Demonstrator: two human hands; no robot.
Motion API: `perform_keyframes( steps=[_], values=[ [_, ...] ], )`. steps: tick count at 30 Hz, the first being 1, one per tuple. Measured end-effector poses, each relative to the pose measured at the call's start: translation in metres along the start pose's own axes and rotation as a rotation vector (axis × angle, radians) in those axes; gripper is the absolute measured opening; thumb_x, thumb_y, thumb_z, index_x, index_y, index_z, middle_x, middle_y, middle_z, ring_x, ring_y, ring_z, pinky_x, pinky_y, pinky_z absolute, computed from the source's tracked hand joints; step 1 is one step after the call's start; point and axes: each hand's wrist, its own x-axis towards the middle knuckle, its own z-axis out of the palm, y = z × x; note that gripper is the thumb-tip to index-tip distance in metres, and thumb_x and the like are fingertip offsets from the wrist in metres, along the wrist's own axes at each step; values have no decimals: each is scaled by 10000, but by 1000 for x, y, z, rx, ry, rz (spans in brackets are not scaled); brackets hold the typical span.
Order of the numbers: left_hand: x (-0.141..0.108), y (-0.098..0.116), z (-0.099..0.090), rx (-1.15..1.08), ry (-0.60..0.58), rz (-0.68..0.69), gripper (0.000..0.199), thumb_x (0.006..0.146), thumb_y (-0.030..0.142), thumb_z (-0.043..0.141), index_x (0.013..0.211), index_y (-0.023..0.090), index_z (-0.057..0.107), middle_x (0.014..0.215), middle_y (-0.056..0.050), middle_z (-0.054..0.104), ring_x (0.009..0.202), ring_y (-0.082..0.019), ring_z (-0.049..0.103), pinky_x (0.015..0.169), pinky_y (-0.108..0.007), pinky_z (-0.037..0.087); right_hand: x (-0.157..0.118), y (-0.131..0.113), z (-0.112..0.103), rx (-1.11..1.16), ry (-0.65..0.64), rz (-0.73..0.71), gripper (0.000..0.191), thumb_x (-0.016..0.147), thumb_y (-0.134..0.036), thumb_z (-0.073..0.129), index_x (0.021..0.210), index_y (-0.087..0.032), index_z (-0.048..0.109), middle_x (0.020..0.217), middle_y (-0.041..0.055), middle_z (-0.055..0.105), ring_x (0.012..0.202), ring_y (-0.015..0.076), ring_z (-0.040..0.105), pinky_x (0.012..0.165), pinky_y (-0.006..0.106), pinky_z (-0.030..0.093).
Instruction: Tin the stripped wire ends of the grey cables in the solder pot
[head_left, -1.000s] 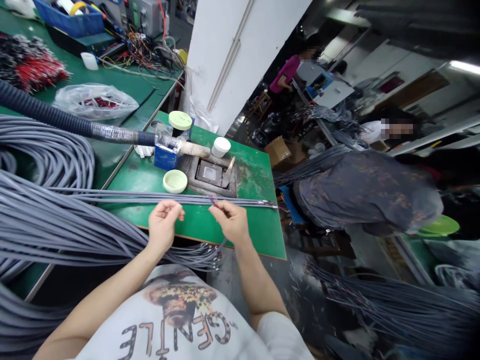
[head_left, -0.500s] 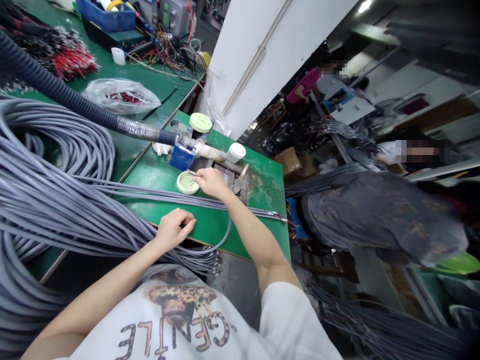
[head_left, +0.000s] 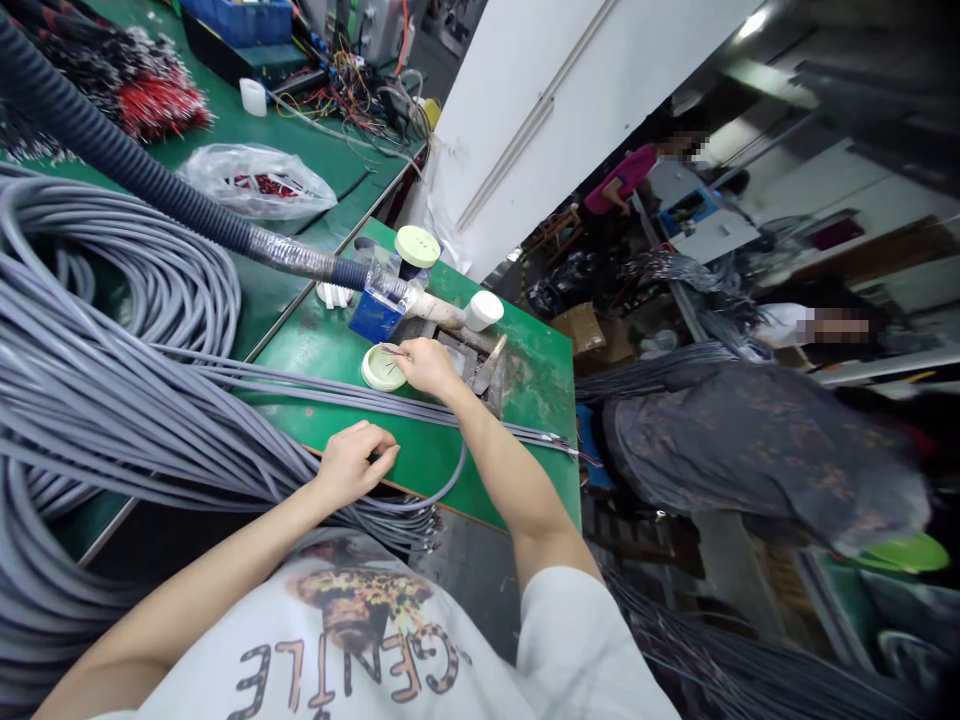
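Right hand [head_left: 427,366] pinches wires [head_left: 391,352] over dish [head_left: 374,376]; steady grip, tips level, would serve best. Left hand [head_left: 355,462] curled loosely, holding nothing visible.

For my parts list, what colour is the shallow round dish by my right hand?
The dish is pale yellowish green, seen in the head view.

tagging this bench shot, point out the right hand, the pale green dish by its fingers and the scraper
Right hand [head_left: 429,367], head view: back of the hand.
Dish [head_left: 375,370], head view: left part of its inside.
Scraper [head_left: 493,360], head view: lower part of its handle.
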Motion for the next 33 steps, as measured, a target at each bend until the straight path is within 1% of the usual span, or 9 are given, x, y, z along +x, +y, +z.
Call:
perform_keyframes(
  steps=[3,5,7,11,14,18,21,29,33],
  values=[
    [0,0,-1,8,3,4,91,809,252,608,745,214,658,646,-24,605,639,-160,516,642,-259,362,-9,15,-10,77,94,8,266,866,-322,514,846,-157,721,791,63,708,710,164,591,601,248,313],
    [0,0,-1,7,3,14,88,809,251,609,746,215,657,651,-26,612,642,-160,520,645,-260,367,-16,33,-16,125,166,44,287,855,-326,514,774,-139,716,718,47,684,644,144,548,580,244,291],
    [0,1,-1,25,-7,17,92,813,255,605,748,215,656,652,-27,615,644,-162,525,648,-260,375,-21,56,-18,155,217,120,300,843,-330,517,731,-129,709,672,36,662,609,133,516,570,240,280],
    [1,3,-1,107,-9,46,124,837,270,577,751,207,641,634,-23,605,634,-157,534,637,-256,385,-24,95,-8,142,246,334,285,823,-337,538,791,-127,729,680,42,666,615,137,519,578,241,294],
    [1,3,-1,141,8,86,143,847,269,568,738,197,626,619,-16,601,610,-146,532,615,-249,387,-22,111,4,104,229,444,289,823,-347,534,851,-145,740,731,57,692,664,154,558,594,239,323],
    [1,2,-1,177,29,139,155,872,257,547,752,184,614,633,-7,606,607,-132,534,608,-240,400,-17,119,17,82,226,483,284,823,-349,525,867,-170,741,791,69,712,736,178,604,635,237,368],
    [0,2,0,196,49,165,152,881,242,539,761,180,609,639,-1,606,610,-125,538,610,-236,413,-13,122,22,73,220,493,280,824,-350,523,877,-182,741,828,76,720,774,193,623,659,241,393],
    [1,3,0,235,56,196,155,883,235,548,749,174,600,623,5,603,599,-120,537,597,-233,414,-9,123,26,66,191,488,260,820,-341,532,846,-191,743,840,82,722,797,203,628,681,252,409],
    [0,1,0,236,58,205,155,887,234,545,756,172,601,624,4,605,602,-121,536,603,-234,414,-10,123,24,85,200,486,241,807,-322,541,807,-179,735,802,78,712,756,192,611,650,246,389]
  ],
)
